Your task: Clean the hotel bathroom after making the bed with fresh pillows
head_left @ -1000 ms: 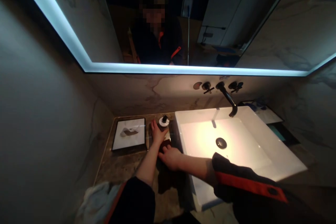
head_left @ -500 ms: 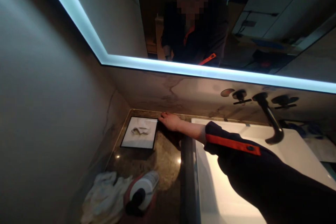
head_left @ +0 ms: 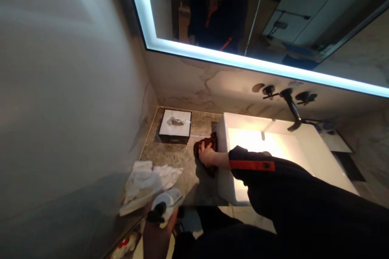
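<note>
My right hand [head_left: 207, 156] presses a dark reddish-brown cloth [head_left: 199, 145] onto the stone counter, just left of the white sink [head_left: 226, 178]. At the bottom, my left hand [head_left: 161, 230] is wrapped round a white bottle [head_left: 173, 197] with a black pump or spray top. Behind and left of my right hand lies a black-edged tissue box [head_left: 174, 139] with a white top. Crumpled white cloths [head_left: 146, 184] rest on the counter beside the bottle.
A dark tap [head_left: 291, 109] with two handles juts from the marble wall over the sink. Above is a mirror with a lit frame [head_left: 212, 55]. A pale wall [head_left: 91, 101] bounds the left side. Below the counter edge, a bag with a red mark [head_left: 124, 243] shows.
My right hand has moved with the cloth from beside the tissue box toward me, to the sink's left side. The view has shifted, showing more of my left hand and the floor.
</note>
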The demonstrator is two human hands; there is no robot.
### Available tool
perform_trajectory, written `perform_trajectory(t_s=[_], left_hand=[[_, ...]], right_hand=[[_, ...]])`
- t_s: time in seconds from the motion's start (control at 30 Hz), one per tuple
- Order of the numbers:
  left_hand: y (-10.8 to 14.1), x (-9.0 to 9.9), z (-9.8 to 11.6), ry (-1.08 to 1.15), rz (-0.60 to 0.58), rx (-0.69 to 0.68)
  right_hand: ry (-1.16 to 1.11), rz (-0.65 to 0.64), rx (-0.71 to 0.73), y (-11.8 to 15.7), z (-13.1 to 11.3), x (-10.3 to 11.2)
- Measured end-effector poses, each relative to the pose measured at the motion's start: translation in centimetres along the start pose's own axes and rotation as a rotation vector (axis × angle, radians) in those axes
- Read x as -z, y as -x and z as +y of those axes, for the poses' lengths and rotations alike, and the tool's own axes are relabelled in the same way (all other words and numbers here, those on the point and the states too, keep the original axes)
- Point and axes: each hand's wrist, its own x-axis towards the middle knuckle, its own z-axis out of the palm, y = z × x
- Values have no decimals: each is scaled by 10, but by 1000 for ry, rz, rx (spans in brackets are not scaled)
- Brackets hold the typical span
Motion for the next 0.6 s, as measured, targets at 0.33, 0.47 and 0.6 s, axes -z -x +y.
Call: perform_trajectory(t_s=[0.33, 0.47, 0.6], left_hand=[[-75, -92, 81, 22, -343, -372], [-120, -187, 120, -53, -365, -424], [-155, -251, 137, -101, -386, -414]], right_hand=[[-96, -150, 213, 171, -98, -76], [-132, 50, 231, 201, -77, -19], [-50, 295, 232, 185, -38, 25]])
